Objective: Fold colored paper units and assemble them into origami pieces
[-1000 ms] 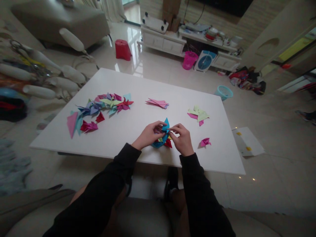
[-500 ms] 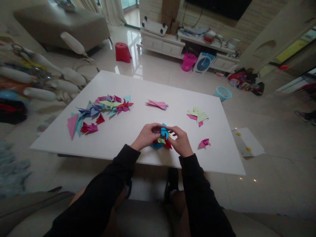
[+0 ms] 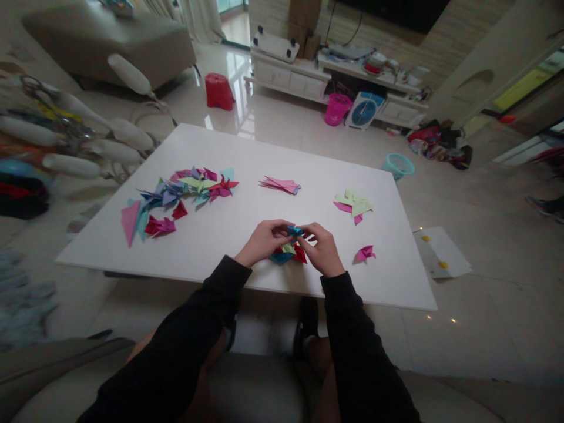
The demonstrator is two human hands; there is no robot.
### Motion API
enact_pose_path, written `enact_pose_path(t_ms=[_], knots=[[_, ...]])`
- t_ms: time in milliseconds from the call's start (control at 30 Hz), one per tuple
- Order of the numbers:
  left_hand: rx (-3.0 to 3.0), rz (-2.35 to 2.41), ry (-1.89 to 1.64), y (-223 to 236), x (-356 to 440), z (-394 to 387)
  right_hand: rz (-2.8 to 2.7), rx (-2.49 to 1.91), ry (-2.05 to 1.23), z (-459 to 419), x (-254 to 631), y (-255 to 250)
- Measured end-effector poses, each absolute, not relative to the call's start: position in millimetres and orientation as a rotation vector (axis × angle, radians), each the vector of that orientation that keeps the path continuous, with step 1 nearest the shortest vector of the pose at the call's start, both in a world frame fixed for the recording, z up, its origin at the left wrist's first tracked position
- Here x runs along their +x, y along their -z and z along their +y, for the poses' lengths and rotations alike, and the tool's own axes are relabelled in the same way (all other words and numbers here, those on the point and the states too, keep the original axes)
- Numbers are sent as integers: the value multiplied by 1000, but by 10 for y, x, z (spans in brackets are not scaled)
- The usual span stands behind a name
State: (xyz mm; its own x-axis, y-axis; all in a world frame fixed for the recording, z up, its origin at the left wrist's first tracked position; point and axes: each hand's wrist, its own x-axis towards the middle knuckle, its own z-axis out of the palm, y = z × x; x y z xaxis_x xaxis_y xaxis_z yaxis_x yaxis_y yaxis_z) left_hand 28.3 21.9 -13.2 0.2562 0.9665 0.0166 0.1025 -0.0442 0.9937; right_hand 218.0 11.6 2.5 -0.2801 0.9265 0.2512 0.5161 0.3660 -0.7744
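Observation:
Between my left hand (image 3: 267, 239) and my right hand (image 3: 321, 247) is a small blue folded paper piece (image 3: 295, 231), pinched by the fingers and thumbs of both. It is held just above the white table (image 3: 238, 235), near the front edge. Under and behind my fingers lies a small heap of folded papers (image 3: 287, 252) in red, light green and blue, partly covered by the hands. Right of my right hand rests a magenta folded paper piece (image 3: 365, 253).
A large pile of origami pieces (image 3: 200, 185) spreads over the table's left side. A stack of pink folded papers (image 3: 280, 185) lies at the middle. Light green and pink papers (image 3: 353, 204) lie to the right. Beyond the table stand a red stool (image 3: 219, 91) and a blue basket (image 3: 398, 167).
The blue paper piece has tilted between my fingers and shows a flatter, narrower side now. Both hands stay in nearly the same place.

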Motion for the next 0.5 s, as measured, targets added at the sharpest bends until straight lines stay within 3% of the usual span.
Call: enact_pose_path(t_ms=[500], knots=[[1445,1107,-977,142,287,228,-1959,-1226,-694,132,2178,8]])
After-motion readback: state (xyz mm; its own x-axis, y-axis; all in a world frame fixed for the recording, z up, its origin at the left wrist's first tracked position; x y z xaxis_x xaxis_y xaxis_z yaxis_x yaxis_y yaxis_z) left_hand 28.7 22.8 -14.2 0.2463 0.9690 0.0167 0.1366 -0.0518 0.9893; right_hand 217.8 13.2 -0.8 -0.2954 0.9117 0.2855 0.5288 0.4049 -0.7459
